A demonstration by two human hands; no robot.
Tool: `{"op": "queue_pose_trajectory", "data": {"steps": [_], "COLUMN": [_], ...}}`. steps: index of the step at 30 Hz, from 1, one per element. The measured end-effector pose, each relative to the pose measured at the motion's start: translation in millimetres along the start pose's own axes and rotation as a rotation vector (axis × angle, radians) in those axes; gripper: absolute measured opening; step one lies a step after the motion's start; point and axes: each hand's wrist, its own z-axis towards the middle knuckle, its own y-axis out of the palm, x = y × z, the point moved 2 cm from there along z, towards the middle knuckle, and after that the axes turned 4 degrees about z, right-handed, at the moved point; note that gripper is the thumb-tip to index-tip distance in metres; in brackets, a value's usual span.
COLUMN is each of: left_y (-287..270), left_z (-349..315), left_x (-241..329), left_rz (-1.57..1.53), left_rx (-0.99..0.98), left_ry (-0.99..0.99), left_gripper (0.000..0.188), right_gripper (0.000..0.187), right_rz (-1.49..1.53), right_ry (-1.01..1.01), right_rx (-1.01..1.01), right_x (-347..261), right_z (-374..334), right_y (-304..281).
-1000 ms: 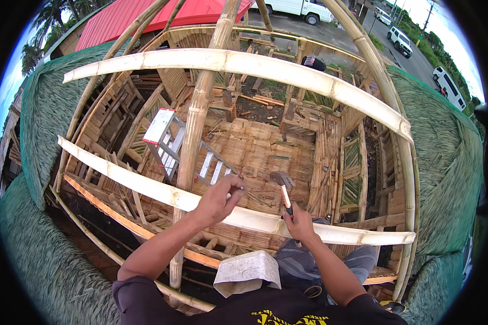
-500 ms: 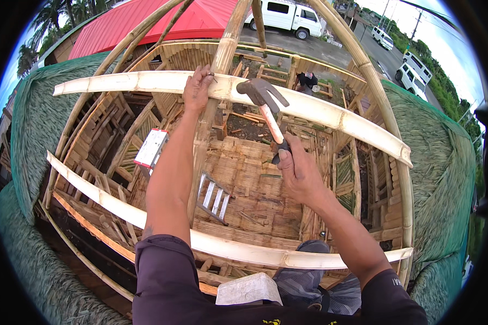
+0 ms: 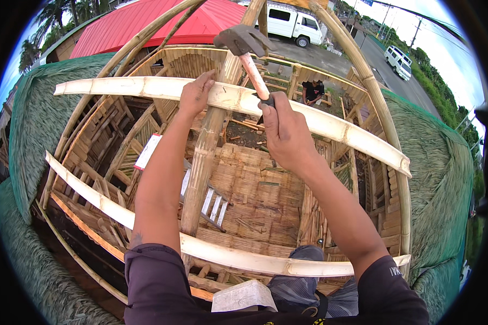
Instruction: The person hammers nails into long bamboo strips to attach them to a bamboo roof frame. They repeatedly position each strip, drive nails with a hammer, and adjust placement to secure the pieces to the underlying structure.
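Note:
A pale split-bamboo strip (image 3: 336,123) runs across in front of me, crossing a thick round bamboo pole (image 3: 203,162). My left hand (image 3: 196,96) is closed on the strip just left of the pole, its fingertips at the upper edge. In my right hand (image 3: 288,130) is a claw hammer (image 3: 254,75), gripped by the dark end of its handle. The rusty hammer head is raised above the strip, near the pole, touching neither. Whether a nail stands in the strip is too small to tell.
A second bamboo strip (image 3: 244,260) crosses lower down. Below are a slatted bamboo floor (image 3: 255,189), a metal ladder (image 3: 216,208) and a white-and-red box (image 3: 148,151). Another person (image 3: 312,92) crouches beyond. Thatch under green netting (image 3: 431,189) flanks both sides. A white van (image 3: 295,24) stands on the road.
The hammer has risen up and to the left with my right hand. My left hand has shifted slightly down and left along the strip. The crouching person is more visible.

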Motion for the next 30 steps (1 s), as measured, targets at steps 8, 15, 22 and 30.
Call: {"op": "queue_pose_trajectory", "data": {"steps": [8,15,22,30], "left_y": [-3,3,12,10], "left_z": [-6,2,3,9], "left_x": [4,2,-11,-21], "left_rz": [0.505,0.516,0.444,0.464], "left_rx": [0.217,0.132,0.11,0.135], "left_ry": [0.288,0.185,0.232,0.244], "left_gripper": [0.029,0.027,0.028,0.031], "right_gripper": [0.024,0.019,0.027,0.029], "right_rz": [-0.152,-0.282,-0.129,0.043], "right_ry": [0.186,0.261,-0.087,-0.166], "right_rx": [-0.232,-0.25,0.008,0.034], "right_x": [8,24,31,29], "right_z": [26,11,18,4], "right_y": [16,32,39,44]}}
